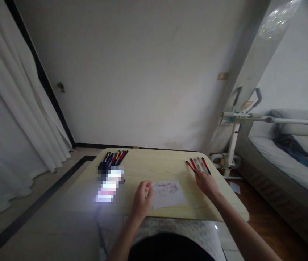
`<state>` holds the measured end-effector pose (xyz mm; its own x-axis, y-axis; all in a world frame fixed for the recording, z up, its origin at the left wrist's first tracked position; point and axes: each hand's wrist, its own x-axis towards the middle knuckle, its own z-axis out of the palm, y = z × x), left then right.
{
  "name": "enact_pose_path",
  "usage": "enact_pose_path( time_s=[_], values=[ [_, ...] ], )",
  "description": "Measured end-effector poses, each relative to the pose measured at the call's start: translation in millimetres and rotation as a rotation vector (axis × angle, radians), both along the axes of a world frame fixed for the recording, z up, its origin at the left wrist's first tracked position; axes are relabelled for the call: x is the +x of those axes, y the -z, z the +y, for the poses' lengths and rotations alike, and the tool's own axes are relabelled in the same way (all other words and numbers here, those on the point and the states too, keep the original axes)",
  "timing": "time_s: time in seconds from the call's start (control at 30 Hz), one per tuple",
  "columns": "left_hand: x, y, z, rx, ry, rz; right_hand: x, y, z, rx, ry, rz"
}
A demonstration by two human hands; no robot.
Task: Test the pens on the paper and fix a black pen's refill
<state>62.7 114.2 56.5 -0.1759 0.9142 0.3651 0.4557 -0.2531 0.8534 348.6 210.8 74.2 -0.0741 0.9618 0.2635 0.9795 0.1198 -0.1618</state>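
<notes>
A sheet of white paper with dark scribbled marks lies near the front edge of the table. At its left edge is my left hand, fingers curled in towards the thumb; whether anything is pinched there is hidden. My right hand is over the right side of the table, its fingers closed at the near end of a red pen. Beside that pen, several more red, white and clear pens lie in a slanted row, partly behind the fingers.
A bundle of dark and coloured pens lies at the table's back left. In front of it is a bright, pixelated screen-like object. The pale table has rounded corners. White exercise equipment and a bed stand to the right, a curtain to the left.
</notes>
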Motion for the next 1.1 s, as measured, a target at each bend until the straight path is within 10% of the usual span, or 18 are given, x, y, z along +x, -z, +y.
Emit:
enact_pose_path(
  time_s=[0.23,0.53,1.1],
  values=[
    [-47,-34.6,34,0.085,-0.073,0.363,4,3.0,12,-0.045,0.003,-0.069],
    [-137,-57.2,118,-0.274,-0.277,0.993,4,4.9,17,-0.096,0.016,-0.081],
    [-132,-38.3,156,-0.325,-0.271,1.161,-1,1.9,-4,-0.014,0.089,-0.066]
  ],
)
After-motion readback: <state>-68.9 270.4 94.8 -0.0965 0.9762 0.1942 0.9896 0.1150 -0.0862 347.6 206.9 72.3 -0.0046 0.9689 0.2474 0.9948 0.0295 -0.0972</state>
